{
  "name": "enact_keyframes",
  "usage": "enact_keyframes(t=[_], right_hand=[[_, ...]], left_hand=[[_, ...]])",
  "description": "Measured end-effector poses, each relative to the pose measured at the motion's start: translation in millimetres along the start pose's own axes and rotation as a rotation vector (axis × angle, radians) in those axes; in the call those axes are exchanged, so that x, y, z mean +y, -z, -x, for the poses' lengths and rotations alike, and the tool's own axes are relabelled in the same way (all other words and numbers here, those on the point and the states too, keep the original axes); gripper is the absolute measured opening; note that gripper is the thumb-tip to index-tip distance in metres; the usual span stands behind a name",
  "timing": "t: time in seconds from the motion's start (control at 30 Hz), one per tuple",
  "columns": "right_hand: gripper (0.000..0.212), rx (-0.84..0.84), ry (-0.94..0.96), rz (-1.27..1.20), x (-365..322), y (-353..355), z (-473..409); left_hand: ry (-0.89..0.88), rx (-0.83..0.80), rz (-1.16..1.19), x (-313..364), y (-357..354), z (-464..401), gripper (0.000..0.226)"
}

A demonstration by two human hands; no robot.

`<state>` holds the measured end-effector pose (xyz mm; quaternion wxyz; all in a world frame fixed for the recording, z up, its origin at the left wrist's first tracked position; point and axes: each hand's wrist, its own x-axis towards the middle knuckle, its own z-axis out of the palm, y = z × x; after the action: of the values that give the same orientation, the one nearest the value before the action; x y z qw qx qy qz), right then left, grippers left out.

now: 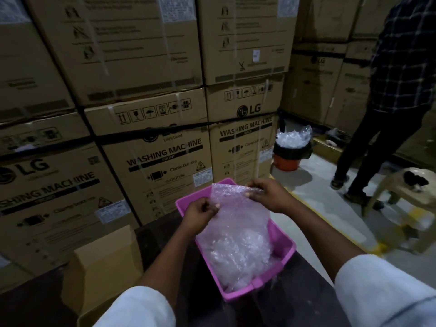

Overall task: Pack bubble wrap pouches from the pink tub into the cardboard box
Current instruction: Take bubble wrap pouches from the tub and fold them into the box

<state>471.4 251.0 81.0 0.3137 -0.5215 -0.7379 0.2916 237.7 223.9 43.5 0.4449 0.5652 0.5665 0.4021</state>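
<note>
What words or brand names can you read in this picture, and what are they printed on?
"LG", "WASHING MACHINE", "FRONT", "CAUTION": centre stacked carton.
"LG", "WASHING MACHINE": right carton.
"LG", "WASHING MACHINE": left carton.
White stickers and small print: too blurred.
Pink tub, pouch: no text.

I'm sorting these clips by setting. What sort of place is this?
Most likely a warehouse or stockroom: stacked washing machine cartons fill the wall, the floor is bare concrete with a yellow line, and a bucket of plastic wrap stands by.

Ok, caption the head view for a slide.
Both hands hold a bubble wrap pouch over the pink tub.
</note>
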Motion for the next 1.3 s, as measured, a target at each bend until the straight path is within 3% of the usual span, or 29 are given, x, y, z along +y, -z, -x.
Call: enact_keyframes(t=[0.2,0.33,0.53,0.67,0.77,0.97,1.3], right_hand=[[0.040,-0.009,-0.123,-0.397,1,1,0],[0.024,0.037,-0.172,-0.570,5,-5,6],[0.020,0.189,-0.224,-0.766,-22,-2,-1],[0.037,0.010,-0.231,-1.050,-42,4,7],[0.030,-0.092,-0.260,-0.952,-49,-4,14],[0.020,0.077,-0.177,-0.866,-74,0,4],[0.021,0.128,-0.112,-0.893,-106,0,3]], left_hand=[[-0.050,0.041,0.157,18,16,-1,0.012],[-0.053,0.015,0.193,31,30,3,0.013],[0.037,-0.050,0.251,40,40,11,0.023],[-0.004,0.035,0.387,61,43,14,0.015],[-0.066,0.050,0.365,76,50,20,0.012],[-0.117,0.108,0.329,88,72,25,0.008],[-0.198,0.153,0.253,109,92,49,0.011]])
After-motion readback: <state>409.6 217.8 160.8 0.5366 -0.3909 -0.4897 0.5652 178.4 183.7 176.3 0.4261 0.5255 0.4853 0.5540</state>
